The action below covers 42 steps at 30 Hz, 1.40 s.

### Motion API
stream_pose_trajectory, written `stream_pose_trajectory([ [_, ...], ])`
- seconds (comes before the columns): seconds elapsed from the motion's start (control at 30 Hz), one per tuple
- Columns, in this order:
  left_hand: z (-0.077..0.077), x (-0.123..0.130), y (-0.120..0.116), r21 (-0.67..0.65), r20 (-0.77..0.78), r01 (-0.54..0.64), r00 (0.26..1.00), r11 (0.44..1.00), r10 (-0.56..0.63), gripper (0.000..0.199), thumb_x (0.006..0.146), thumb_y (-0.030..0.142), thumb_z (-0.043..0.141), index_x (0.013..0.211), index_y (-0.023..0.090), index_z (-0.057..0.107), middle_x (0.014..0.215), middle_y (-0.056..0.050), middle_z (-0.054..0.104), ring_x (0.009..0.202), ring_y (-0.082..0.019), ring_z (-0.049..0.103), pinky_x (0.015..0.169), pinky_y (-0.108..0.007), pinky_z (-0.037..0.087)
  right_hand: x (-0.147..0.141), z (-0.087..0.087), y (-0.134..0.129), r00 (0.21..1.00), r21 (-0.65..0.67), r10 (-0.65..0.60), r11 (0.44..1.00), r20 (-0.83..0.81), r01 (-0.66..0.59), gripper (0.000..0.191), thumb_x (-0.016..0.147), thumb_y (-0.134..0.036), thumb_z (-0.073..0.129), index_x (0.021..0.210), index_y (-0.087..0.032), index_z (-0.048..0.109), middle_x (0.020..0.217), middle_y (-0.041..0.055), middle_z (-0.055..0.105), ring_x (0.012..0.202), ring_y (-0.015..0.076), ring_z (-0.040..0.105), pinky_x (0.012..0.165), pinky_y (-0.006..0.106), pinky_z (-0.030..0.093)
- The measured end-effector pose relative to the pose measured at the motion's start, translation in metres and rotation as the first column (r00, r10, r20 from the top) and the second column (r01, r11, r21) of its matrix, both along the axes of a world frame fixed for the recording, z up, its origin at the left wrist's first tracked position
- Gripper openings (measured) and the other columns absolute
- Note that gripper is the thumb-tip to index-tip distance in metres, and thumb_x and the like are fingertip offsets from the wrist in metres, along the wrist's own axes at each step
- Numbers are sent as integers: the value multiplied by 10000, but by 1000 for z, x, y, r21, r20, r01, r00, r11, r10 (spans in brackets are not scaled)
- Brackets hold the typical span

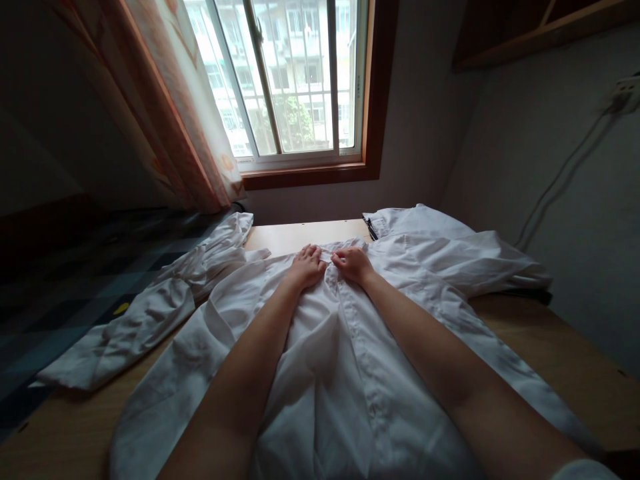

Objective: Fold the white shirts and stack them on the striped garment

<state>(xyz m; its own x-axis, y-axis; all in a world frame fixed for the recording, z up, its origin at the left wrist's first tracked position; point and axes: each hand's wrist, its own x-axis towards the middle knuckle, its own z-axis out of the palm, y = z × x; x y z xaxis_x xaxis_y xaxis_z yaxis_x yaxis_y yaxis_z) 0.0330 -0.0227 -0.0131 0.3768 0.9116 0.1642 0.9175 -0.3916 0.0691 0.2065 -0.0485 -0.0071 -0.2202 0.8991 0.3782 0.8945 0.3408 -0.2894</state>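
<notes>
A white button-up shirt [320, 360] lies spread out with its button placket running down toward me and its collar end far off. My left hand [307, 265] is at the collar, fingers bent over the cloth and closed on its edge. Right beside it, my right hand [353, 264] is closed in a pinch on the other side of the collar opening. A small fold of cloth stands up between the two hands. The fingertips are partly hidden, and I cannot make out a button there. One wrinkled sleeve [145, 327] stretches out to the left.
The shirt rests on a light wooden board [305, 233]. Another folded white garment [420, 220] with a dark edge lies at the far right. A dark checked cloth [75, 280] is on the left. Beyond are a curtain [185, 133], a window [300, 80] and a wall cord [555, 180].
</notes>
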Motion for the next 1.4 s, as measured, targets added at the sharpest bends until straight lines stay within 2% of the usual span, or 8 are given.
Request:
stream_pose_trajectory([
  [0.2, 0, -5, 7, -43, 0, -16, 1000, 999, 16, 562, 980, 387, 359, 1508, 207, 428, 1612, -87, 347, 1509, -252, 268, 1216, -457, 237, -1, 1, -1, 999, 0, 24, 1000, -23, -24, 345, 985, -316, 451, 982, -192, 773, 1052, 85, 769, 1003, 223, 673, 923, 306, 415],
  [0.33, 6, -9, 5, -44, 27, 5, 1000, 999, -4, 501, 964, 371, 446, 1455, 298, 515, 1588, -52, 399, 1486, -262, 321, 1199, -463, 277, 13, -1, 6, 950, 99, -228, 962, -212, 253, 389, 996, -283, 385, 1143, -177, 729, 1178, 109, 728, 1119, 248, 622, 991, 345, 396],
  [0.47, 10, -12, 2, -25, 47, 52, 998, 998, -51, 429, 960, 351, 485, 1374, 366, 597, 1564, -9, 441, 1472, -275, 346, 1196, -482, 288, 38, -8, 21, 848, 8, -405, 901, -343, 434, 489, 913, -120, 383, 1351, -114, 601, 1277, 142, 677, 1184, 266, 582, 1024, 359, 403],
  [0.63, 6, -12, 3, 21, 75, 92, 993, 996, -93, 411, 953, 336, 506, 1346, 334, 627, 1539, -16, 477, 1472, -269, 344, 1214, -487, 272, 47, -20, 31, 869, -9, -364, 924, -335, 383, 457, 881, -158, 454, 1292, -180, 654, 1266, 126, 681, 1173, 273, 592, 1018, 382, 435],
  [0.83, -1, -9, 8, 102, 201, 312, 924, 945, -326, 387, 921, 221, 485, 1251, 225, 688, 1355, -61, 647, 1280, -194, 567, 1138, -337, 420, 44, -23, 30, 909, -47, -346, 937, -233, 345, 398, 904, -255, 502, 1262, -234, 674, 1262, 92, 687, 1158, 263, 608, 1000, 370, 447],
  [1.1, -3, -11, 11, 83, 249, 301, 917, 950, -313, 394, 909, 219, 494, 1255, 202, 681, 1361, -70, 643, 1269, -194, 579, 1136, -338, 424, 42, -19, 26, 911, -75, -383, 923, -149, 376, 385, 911, -265, 508, 1245, -217, 693, 1269, 127, 670, 1165, 297, 598, 991, 411, 449],
  [1.27, -3, -10, 11, 69, 240, 293, 923, 953, -301, 404, 897, 199, 497, 1259, 178, 676, 1369, -89, 634, 1284, -207, 567, 1148, -342, 408, 37, -18, 26, 920, -79, -380, 924, -99, 373, 359, 936, -245, 469, 1203, -216, 707, 1466, 108, 539, 1333, 289, 476, 1062, 420, 398],
  [1.4, -4, -6, 11, 67, 261, 231, 935, 971, -240, 367, 909, 200, 478, 1217, 186, 676, 1338, -89, 651, 1273, -219, 573, 1134, -352, 420, 35, -20, 25, 930, -95, -363, 929, -61, 357, 371, 952, -222, 432, 1235, -213, 672, 1467, 91, 543, 1372, 262, 432, 1084, 405, 366],
])
